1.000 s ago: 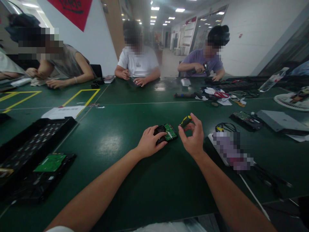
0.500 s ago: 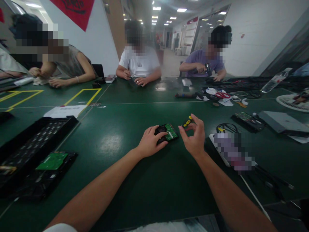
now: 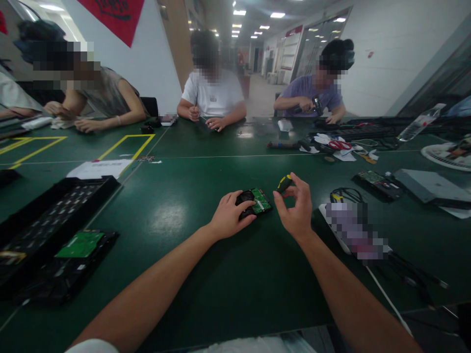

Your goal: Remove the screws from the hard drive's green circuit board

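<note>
On the green table in front of me lies a hard drive (image 3: 261,200) with its green circuit board facing up. My left hand (image 3: 231,215) grips its near left side, fingers over the black part and thumb along the near edge. Just to the right, my right hand (image 3: 297,208) is raised beside the drive and pinches a small black-and-yellow screwdriver (image 3: 284,184) by its handle, between thumb and fingers. The shaft and tip of the screwdriver are too faint to make out.
A black tray (image 3: 55,215) and another device with a green board (image 3: 80,245) lie at left. To the right are a cable bundle (image 3: 346,195), a second drive (image 3: 379,184), a grey box (image 3: 434,186) and a bottle (image 3: 421,122). Several people work across the table.
The screwdriver handle has turned between my right fingers, showing more black and a different yellow patch. My left hand and the hard drive have stayed in place.
</note>
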`<action>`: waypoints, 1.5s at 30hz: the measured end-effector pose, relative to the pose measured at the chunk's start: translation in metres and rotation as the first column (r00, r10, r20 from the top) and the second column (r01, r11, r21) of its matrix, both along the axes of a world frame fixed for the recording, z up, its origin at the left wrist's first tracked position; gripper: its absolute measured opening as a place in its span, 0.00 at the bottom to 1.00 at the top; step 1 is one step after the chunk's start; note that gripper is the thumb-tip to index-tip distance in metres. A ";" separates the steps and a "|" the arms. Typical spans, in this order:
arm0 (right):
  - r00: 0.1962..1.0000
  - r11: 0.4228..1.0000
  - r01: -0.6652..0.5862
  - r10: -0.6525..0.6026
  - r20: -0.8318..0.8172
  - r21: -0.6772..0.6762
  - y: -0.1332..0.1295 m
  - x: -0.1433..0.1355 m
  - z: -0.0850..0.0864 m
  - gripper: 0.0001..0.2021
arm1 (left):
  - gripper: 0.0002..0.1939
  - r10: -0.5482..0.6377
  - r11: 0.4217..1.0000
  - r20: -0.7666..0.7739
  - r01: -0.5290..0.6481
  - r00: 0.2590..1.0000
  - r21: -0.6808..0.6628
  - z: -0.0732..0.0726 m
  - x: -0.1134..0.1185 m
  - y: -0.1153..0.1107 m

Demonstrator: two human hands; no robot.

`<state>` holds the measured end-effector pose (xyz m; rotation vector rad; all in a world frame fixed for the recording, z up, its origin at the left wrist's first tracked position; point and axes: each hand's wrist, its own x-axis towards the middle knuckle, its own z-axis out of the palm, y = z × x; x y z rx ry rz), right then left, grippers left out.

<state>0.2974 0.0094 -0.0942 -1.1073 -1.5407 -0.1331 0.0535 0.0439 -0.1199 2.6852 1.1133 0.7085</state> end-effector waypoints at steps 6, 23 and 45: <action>1.000 1.000 0.002 -0.002 -0.020 0.011 0.000 -0.001 -0.001 0.36 | 0.24 -0.007 1.000 -0.004 0.008 1.000 0.017 0.000 0.000 0.000; 0.999 1.000 0.010 -0.010 -0.038 0.013 0.000 0.000 -0.002 0.37 | 0.24 0.000 1.000 -0.008 0.000 1.000 0.001 -0.001 0.000 0.001; 0.999 0.998 -0.040 0.038 -0.036 -0.047 -0.001 -0.002 0.000 0.33 | 0.25 0.000 1.000 -0.007 0.000 1.000 0.002 0.003 0.000 -0.001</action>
